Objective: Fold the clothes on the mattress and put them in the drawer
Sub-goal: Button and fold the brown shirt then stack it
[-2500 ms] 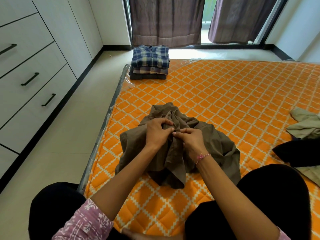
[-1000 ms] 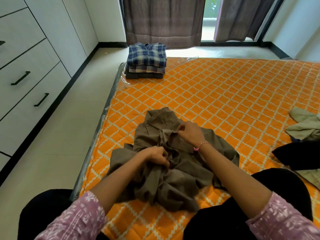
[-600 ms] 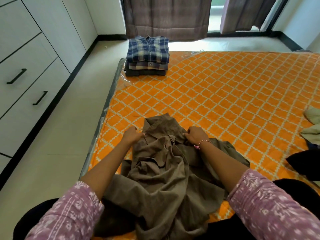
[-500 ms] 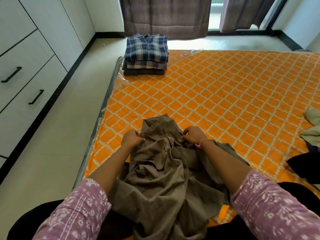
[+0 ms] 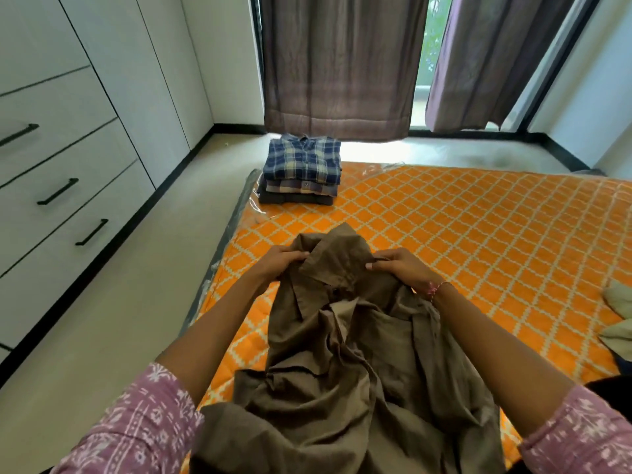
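Both hands are up at the collar now, and that is the change: a couple of seconds back they were bunched together in the middle of the crumpled brown shirt (image 5: 345,354), fiddling at the front, and since then they have split apart to either shoulder. The left hand (image 5: 278,263) pinches the fabric at the left side of the collar, fingers curled over the edge; the right hand (image 5: 398,268) grips the matching spot on the other side, thumb on top, a thin bracelet on that wrist. Between them the collar stands up, and the body of the shirt trails from it toward six o'clock, rumpled and draped over the person's lap, where before it lay in a heap on the mattress (image 5: 478,241). My read is that the sorting-out is over and the shirt is being taken by the shoulders to be shaken or laid flat, so the folding proper has not started. Up at twelve o'clock, on the far corner of the mattress, a pile of folded shirts (image 5: 302,172) waits, a blue checked one on top. Over at three o'clock a pale garment (image 5: 619,319) pokes in at the edge, still unfolded. The drawers (image 5: 68,186) sit closed at nine o'clock, across the strip of floor, so nothing has gone in that I can see.
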A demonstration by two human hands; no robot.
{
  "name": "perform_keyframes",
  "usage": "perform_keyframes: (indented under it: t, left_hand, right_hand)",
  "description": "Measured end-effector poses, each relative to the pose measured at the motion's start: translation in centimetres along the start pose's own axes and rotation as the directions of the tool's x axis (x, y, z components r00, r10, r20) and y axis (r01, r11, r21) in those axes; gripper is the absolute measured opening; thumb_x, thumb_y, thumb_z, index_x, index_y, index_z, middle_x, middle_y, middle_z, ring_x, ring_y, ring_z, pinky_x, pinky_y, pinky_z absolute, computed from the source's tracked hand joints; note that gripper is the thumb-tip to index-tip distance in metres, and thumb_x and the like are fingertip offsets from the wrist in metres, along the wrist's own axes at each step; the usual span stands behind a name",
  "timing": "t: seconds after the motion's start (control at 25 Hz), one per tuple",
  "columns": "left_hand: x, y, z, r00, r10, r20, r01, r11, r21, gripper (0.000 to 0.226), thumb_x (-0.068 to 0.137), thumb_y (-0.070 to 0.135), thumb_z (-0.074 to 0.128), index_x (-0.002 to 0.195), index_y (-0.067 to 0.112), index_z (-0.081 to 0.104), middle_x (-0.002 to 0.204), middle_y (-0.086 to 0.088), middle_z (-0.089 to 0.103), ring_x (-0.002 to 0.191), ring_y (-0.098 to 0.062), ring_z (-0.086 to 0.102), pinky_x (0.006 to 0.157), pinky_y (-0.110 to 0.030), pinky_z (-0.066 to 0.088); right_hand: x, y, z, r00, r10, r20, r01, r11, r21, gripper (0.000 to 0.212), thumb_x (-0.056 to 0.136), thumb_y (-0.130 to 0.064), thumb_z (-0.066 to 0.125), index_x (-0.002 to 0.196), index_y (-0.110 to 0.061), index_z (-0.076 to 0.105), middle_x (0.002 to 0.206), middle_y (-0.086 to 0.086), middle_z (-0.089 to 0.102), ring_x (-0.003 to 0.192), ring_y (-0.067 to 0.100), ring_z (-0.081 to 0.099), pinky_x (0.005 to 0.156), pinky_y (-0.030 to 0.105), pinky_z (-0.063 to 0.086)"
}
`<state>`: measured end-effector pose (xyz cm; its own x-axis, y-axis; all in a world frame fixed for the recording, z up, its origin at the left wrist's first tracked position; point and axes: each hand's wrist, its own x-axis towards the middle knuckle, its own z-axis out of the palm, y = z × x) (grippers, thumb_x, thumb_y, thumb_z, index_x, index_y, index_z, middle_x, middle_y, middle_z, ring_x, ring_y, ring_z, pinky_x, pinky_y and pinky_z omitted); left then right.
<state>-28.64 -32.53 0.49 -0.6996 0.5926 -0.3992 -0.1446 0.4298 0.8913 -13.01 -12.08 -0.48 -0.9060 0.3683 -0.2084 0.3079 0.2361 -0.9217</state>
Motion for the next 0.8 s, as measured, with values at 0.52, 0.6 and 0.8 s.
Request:
perform_keyframes:
  t: [0.52, 0.6, 0.8]
  left_hand:
    - [-3.7, 4.7, -2.0, 0.756, 0.503, -0.418, 0.036, 0.606, 0.795, 0.022, 0.087, 0.003, 0.048, 0.098, 0.005, 0.067, 0.092, -0.020, 0.064, 0.087, -0.036, 0.063, 0.075, -0.040, 0.050]
    - [-3.8, 4.6, -1.8, 0.891, 0.219, -0.397, -0.005, 0.881, 0.474, 0.019, 0.092, 0.008, 0.042, 0.081, 0.002, 0.056, 0.071, -0.016, 0.056, 0.060, -0.023, 0.060, 0.061, -0.028, 0.048]
    - [-3.6, 5.5, -4.6, 0.984, 0.173, -0.029, -0.149, 0.736, -0.660, 0.018, 0.093, 0.017, 0.046, 0.094, 0.012, 0.063, 0.066, -0.002, 0.055, 0.052, -0.010, 0.051, 0.047, -0.017, 0.043]
  right_hand:
    - [-1.8, -5.2, -0.8, 0.854, -0.414, -0.316, 0.347, 0.905, -0.247, 0.018, 0.085, -0.005, 0.062, 0.093, -0.014, 0.076, 0.090, 0.002, 0.074, 0.084, 0.014, 0.066, 0.076, 0.032, 0.052]
    - [-2.5, -6.8, -1.3, 0.847, -0.452, -0.282, 0.384, 0.885, -0.265, 0.018, 0.086, -0.005, 0.061, 0.093, -0.014, 0.076, 0.089, 0.001, 0.074, 0.083, 0.012, 0.066, 0.075, 0.029, 0.051]
    - [-4.8, -8.3, -3.1, 0.855, -0.438, -0.276, 0.422, 0.899, -0.119, 0.014, 0.090, -0.008, 0.060, 0.093, -0.013, 0.074, 0.084, -0.002, 0.072, 0.075, 0.003, 0.065, 0.069, 0.022, 0.050]
